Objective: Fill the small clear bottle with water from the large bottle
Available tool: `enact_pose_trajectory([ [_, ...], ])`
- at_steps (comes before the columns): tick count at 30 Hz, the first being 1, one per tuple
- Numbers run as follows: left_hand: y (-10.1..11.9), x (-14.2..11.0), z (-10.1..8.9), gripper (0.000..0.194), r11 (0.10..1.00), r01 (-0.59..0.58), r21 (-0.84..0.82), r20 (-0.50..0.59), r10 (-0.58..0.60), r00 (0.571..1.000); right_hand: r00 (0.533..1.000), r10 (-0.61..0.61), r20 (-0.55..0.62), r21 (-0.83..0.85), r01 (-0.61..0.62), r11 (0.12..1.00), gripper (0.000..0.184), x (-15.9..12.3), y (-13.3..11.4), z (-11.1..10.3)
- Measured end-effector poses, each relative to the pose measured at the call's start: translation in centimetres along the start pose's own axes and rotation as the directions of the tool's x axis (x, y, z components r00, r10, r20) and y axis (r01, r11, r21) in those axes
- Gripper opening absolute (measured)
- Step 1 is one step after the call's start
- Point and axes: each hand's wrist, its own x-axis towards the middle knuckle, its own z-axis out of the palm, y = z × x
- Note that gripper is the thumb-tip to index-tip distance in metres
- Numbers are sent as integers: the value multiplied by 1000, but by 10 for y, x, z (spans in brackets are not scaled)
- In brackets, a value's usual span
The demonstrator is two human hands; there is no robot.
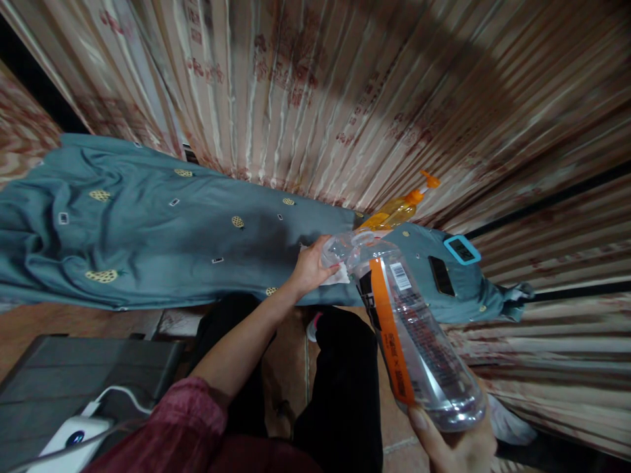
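So, 1 clr cont. [337, 249] L hand [310, 268], 1 btl [419, 335] R hand [456, 441]

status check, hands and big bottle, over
Left hand holding clear container. Right hand gripping large bottle near base. Tilted, neck at container. Pump bottle close behind.

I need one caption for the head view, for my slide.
Left hand holds a clear cup at the mouth of a tilted bottle held in the right hand, above a patterned cloth.
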Motion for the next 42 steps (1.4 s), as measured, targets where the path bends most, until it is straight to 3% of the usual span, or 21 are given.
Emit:
enact_pose_trajectory([
  [14,-6,1,2,65,999,-42,-4,-15,42,999,999,-28,-17,-20,27,999,92,1,-1,0],
  [35,-1,-1,0,65,1000,1,0,3,-1,1000,1000,12,18,4,-12,1000,101,0,-1,-1],
  [42,-1,-1,0,64,1000,-12,-10,-4,12,1000,999,-33,15,-19,33,999,99,1,9,-2],
])
